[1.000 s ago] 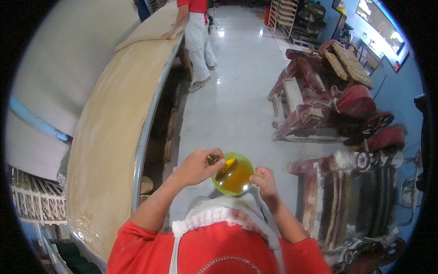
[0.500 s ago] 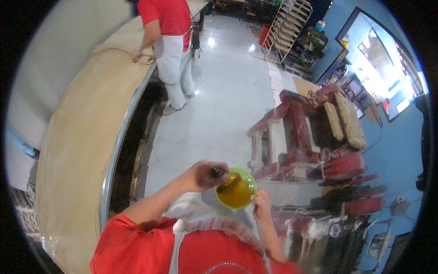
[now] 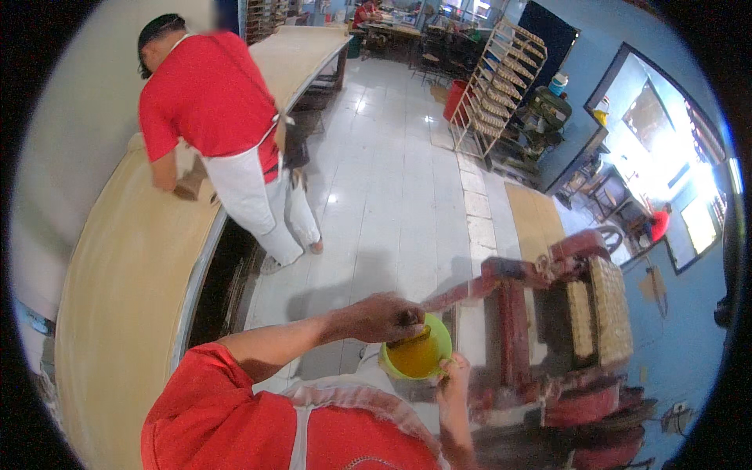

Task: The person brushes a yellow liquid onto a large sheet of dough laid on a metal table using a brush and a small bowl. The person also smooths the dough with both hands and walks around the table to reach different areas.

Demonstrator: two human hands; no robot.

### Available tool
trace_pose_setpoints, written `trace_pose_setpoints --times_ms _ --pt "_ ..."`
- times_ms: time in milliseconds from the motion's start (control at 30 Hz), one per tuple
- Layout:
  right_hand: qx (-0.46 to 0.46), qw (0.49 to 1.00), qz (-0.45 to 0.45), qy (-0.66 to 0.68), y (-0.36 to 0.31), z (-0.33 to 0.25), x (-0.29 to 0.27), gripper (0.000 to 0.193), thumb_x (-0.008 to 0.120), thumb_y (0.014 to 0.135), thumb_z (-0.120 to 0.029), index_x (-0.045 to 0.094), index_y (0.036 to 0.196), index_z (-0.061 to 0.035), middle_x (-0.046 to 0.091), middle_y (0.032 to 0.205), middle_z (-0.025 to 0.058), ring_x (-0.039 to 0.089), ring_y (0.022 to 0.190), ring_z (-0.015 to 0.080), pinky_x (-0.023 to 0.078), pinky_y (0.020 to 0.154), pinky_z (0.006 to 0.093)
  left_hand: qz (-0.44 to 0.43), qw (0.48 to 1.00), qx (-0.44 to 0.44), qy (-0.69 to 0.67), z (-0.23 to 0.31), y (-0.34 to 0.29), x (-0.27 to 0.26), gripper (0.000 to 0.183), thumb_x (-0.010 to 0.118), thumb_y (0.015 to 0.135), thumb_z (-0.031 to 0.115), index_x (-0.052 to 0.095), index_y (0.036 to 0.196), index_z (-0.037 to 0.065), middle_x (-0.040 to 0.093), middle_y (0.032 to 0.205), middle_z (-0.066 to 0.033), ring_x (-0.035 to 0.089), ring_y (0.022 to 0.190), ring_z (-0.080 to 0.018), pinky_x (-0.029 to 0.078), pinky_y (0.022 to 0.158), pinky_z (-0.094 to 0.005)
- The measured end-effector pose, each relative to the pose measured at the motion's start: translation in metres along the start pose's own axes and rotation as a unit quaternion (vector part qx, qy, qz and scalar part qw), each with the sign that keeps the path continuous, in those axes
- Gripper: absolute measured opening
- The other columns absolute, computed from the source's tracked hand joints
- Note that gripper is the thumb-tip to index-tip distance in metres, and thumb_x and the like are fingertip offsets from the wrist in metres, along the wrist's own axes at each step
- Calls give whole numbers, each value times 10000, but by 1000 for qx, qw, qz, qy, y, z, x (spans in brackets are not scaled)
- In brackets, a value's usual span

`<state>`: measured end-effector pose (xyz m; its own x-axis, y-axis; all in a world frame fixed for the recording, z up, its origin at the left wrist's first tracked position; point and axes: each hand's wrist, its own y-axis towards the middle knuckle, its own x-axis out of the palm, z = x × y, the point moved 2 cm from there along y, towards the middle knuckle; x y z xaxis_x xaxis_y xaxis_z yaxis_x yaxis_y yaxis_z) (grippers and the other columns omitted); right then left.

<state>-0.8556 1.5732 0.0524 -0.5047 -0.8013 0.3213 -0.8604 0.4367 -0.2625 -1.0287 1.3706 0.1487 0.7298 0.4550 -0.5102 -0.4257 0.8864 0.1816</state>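
My right hand [image 3: 453, 373] grips the side of a lime-green cup [image 3: 447, 338] in front of my waist. Yellow-orange liquid [image 3: 413, 361], like oil, lies inside it. Over the cup's far left rim, my left hand [image 3: 384, 317] is closed around a brush [image 3: 413, 338], with its flat lower end inside the cup. My fingers hide most of its handle. Left of me, a long sheet of dough [image 3: 117, 290] covers a metal-edged table [image 3: 188, 301]; neither hand touches it.
A co-worker [image 3: 211, 102] in red shirt and white apron leans over the dough at the far left. Close on my right stands a dark red roller machine [image 3: 513, 321]. A tray rack [image 3: 501, 86] and red bin [image 3: 456, 100] stand farther back along the tiled floor [image 3: 384, 180].
The view has shifted, showing more of the room's far end. The co-worker appears nearer and bends lower over the dough. Both hands still hold the brush and cup.
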Motion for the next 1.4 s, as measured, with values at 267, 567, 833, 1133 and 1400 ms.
trace_pose_setpoints --times_ms 267,567,833,1133,1400 --pt "-24 988 -112 -103 271 -59 25 166 736 724 -161 614 754 -52 554 688 -25 467 593 61 347 532 237 -17 989 -136 -54 -94 176 -127 260 654 961 315 671 1025 64 692 852 -151 674 768 -276 512 730 -398" --pt "2 985 -151 -88 540 -125 104 192 703 714 -119 529 635 -95 461 585 -49 402 521 68 311 501 258 181 969 -168 -5 -210 322 -269 221 648 962 229 688 1059 35 680 819 -127 610 719 -190 503 709 -330" --pt "-5 991 -119 -68 752 -156 189 236 693 720 -124 484 611 -117 478 580 -41 391 506 65 280 487 249 184 975 -113 -59 -349 456 -427 249 636 953 270 671 1022 34 684 820 -166 627 719 -279 513 713 -377" --pt "-18 995 -60 -80 974 -206 286 218 667 704 -111 469 614 -124 452 590 -50 363 518 55 270 492 241 35 998 -41 -45 -475 624 -615 343 626 981 375 652 1016 35 630 750 -85 525 675 -158 460 655 -344" --pt "17 980 -174 -95 1219 -208 389 237 679 700 -96 465 607 -136 457 594 -54 376 532 52 276 496 244 125 986 -109 -29 -614 717 -752 318 645 982 322 658 1044 11 676 845 -89 585 769 -136 496 723 -320"
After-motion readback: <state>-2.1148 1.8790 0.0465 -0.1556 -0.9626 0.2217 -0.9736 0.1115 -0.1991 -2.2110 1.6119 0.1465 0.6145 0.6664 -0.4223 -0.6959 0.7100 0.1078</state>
